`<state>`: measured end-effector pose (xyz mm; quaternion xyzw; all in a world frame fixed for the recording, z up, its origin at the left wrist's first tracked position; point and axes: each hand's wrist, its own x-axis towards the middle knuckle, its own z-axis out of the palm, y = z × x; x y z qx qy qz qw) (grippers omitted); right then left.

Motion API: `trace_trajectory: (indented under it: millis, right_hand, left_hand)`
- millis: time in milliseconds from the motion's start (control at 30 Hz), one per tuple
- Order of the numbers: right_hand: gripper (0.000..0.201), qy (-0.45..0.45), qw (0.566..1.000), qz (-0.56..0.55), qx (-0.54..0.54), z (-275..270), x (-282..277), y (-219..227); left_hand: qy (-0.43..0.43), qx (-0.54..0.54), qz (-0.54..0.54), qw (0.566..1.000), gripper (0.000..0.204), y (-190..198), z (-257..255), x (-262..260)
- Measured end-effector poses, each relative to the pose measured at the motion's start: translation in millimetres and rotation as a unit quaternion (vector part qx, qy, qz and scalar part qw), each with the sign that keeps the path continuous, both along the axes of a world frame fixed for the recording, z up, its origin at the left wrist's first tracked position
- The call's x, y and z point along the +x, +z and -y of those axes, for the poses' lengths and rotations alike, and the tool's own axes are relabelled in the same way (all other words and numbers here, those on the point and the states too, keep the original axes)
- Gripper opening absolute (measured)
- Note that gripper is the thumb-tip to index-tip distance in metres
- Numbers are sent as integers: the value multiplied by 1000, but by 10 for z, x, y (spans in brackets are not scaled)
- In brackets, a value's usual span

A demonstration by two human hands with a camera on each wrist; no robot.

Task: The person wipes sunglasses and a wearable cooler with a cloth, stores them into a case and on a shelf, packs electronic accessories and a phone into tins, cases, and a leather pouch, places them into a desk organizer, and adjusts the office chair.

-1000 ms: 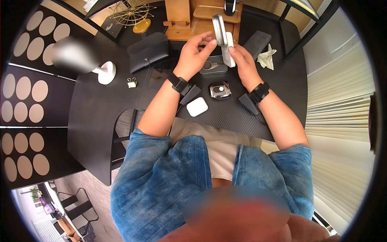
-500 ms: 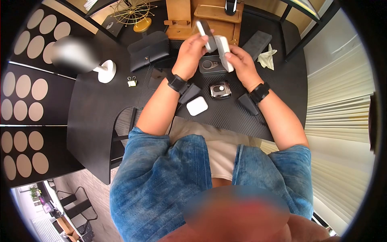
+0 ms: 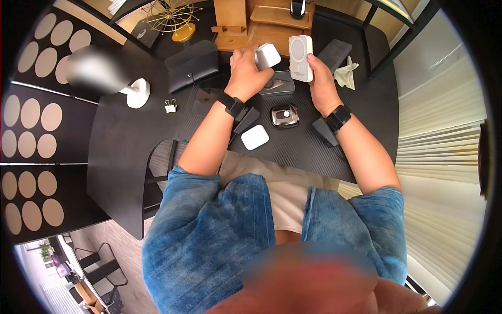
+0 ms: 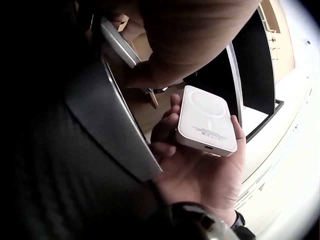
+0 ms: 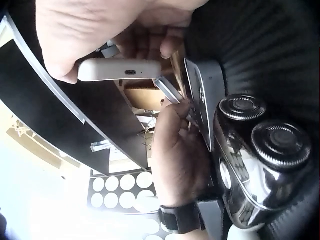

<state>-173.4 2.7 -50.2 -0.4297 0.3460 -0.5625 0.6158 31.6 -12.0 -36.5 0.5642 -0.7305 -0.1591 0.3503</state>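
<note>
My right hand holds a white magnetic power bank upright, thumb along its side, its circle-marked face towards me. The left wrist view shows small print and a port on that power bank. My left hand grips a flat, rounded piece with a pale face and silver rim; its exact kind I cannot tell. The two held things are apart. Below them lies an open grey metal case with small items in it, partly hidden by the left hand. Nearer me sits a shiny dark two-headed electric shaver.
A white rounded case lies near the desk's front edge. Left are a black pouch, a binder clip and a white lamp. A wooden organizer stands behind; a dark grey case and cloth lie right.
The silver-rimmed piece, earlier close against the power bank, has come away to the left in my left hand and turned its pale face up. The power bank has turned its circle-marked face towards me.
</note>
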Motion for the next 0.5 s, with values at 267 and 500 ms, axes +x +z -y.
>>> trace_trajectory:
  millis: [267,500]
  right_hand:
    - [49,-2,999,-22,-23,-39,20,37]
    - [48,-5,1000,-22,-16,-39,15,30]
  left_hand:
    - [15,-56,8,998,58,88,-43,-18]
    - [-122,-75,46,989,25,83,-94,-24]
